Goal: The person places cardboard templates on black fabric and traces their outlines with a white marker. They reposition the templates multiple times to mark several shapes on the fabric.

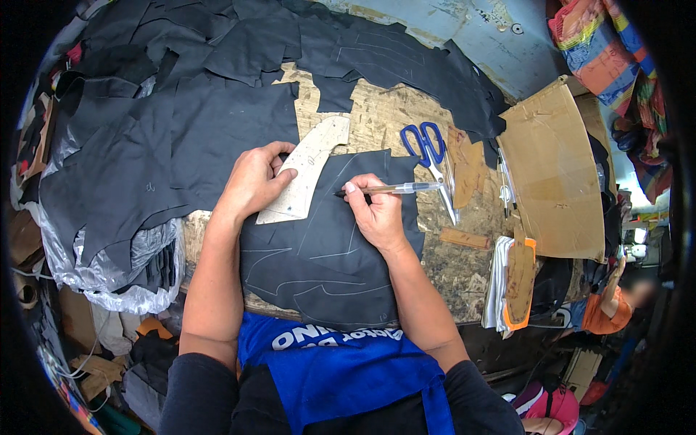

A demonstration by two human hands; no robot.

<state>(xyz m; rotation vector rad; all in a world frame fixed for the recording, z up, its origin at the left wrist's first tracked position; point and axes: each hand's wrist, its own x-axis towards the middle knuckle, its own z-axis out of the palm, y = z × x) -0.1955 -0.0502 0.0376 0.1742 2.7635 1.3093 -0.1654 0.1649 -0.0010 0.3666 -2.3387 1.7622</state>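
The fingers of the left hand (254, 179) lie spread and flat on a pale cardboard pattern template (304, 172), pressing its lower left part down; the thumb reaches toward the template's curved edge, and most of the template runs up and to the right, clear of the fingertips. The fingers of the right hand (377, 214) are pinched around a clear-barrelled pen (388, 189), which lies nearly level with its dark tip pointing left, just off the template's right edge and touching the black fabric piece (326, 254).

That black piece lies flat on the worn wooden worktable (391, 109), under both hands, and bears several pale traced outlines below the template. The template rests partly on this piece and partly on the bare wood above it.

Blue-handled scissors (429, 156) lie on the table just right of the pen's back end, blades pointing toward the person. A heap of black cut pieces (181, 94) covers the table's left and upper parts, some of it resting on clear plastic sheeting (123, 275) at the left edge. A folded cardboard sheet (554, 167) sits at the right, well apart from the hands.
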